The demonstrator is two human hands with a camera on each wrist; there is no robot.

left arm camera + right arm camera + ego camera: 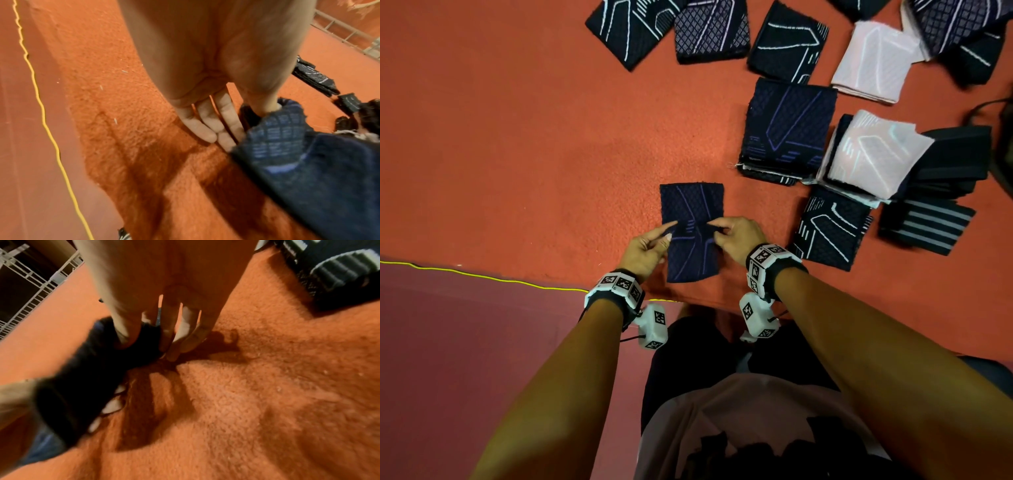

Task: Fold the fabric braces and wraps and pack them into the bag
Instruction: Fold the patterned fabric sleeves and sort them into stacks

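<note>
Hands at mid-brace: left hand and right hand each pinch a side edge of the navy brace — it lies on orange carpet. Beyond, right — folded braces stacked.

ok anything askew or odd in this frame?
Nothing damaged. The stacks at the right are untidy: a pink brace sits skewed across a dark pile, and loose pale threads stick out from under the navy stack. The brace being folded lies fairly straight on the orange carpet.
</note>
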